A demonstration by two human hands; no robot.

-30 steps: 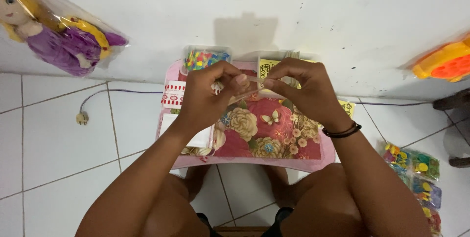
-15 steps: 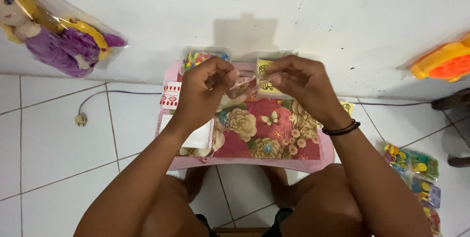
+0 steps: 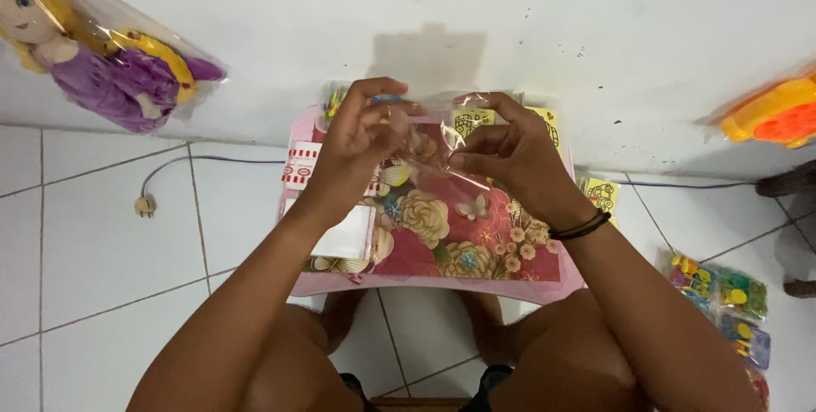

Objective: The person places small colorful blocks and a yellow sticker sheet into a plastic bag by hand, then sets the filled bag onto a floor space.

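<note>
The person sat on the tiled floor with a small pink surface [image 3: 544,280] across the knees, its top printed with big flowers. Both hands were raised over its far edge, working a small clear plastic bag [image 3: 435,136] between them. The left hand [image 3: 361,144] pinched the bag's upper left corner, fingers closed on the film; the right hand [image 3: 510,153] gripped the other side, thumb and forefinger clamped on it. The step in hand looked like pulling the bag's mouth apart — a guess from how the film was stretched taut. The next move would seem to call for a steady, even pull so the thin plastic would not tear.

The bag was see-through, crinkled and glossy, catching the light; whether anything sat inside I could not tell. Behind it lay yellow picture cards [image 3: 473,120], and a red-and-white packet [image 3: 302,165] rested on the left.
</note>
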